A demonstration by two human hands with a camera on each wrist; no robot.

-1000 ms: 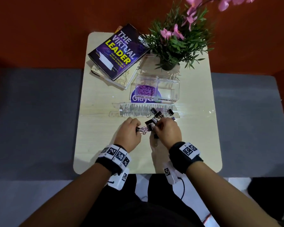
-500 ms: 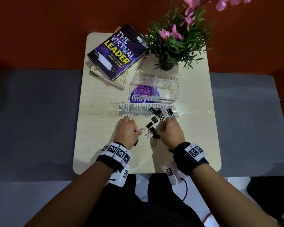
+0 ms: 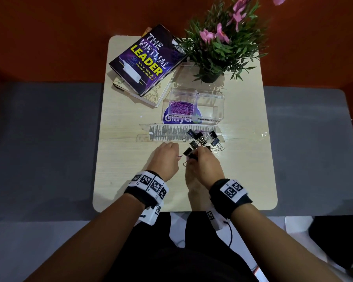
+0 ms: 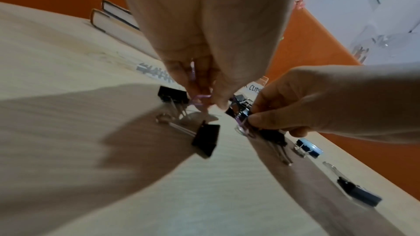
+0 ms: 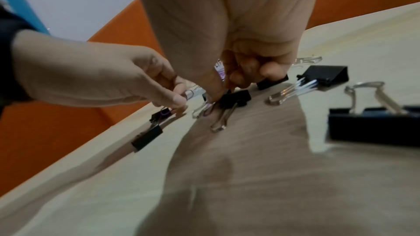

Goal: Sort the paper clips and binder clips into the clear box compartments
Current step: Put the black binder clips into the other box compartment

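The clear box (image 3: 210, 99) stands mid-table; its left compartment holds purple paper clips (image 3: 180, 107) and its right one shows nothing inside. Several black binder clips (image 3: 202, 138) lie just in front of it. My left hand (image 3: 166, 158) pinches a purple paper clip (image 4: 200, 96) between thumb and fingertips. Close beside it, my right hand (image 3: 205, 162) pinches a black binder clip (image 4: 242, 111) that has a purple paper clip (image 4: 240, 120) caught at its wire handle. Another binder clip (image 4: 205, 138) lies on the table between the hands.
Two stacked books (image 3: 145, 62) sit at the table's (image 3: 130, 180) back left and a potted plant (image 3: 218, 47) at the back right, behind the box. A clear ruler-like strip (image 3: 165, 133) lies across the table before the box. More binder clips (image 5: 372, 128) lie to the right.
The hands drew apart, the left taking a purple paper clip away from the clump. Now they have come close together again, the right still on a binder clip.
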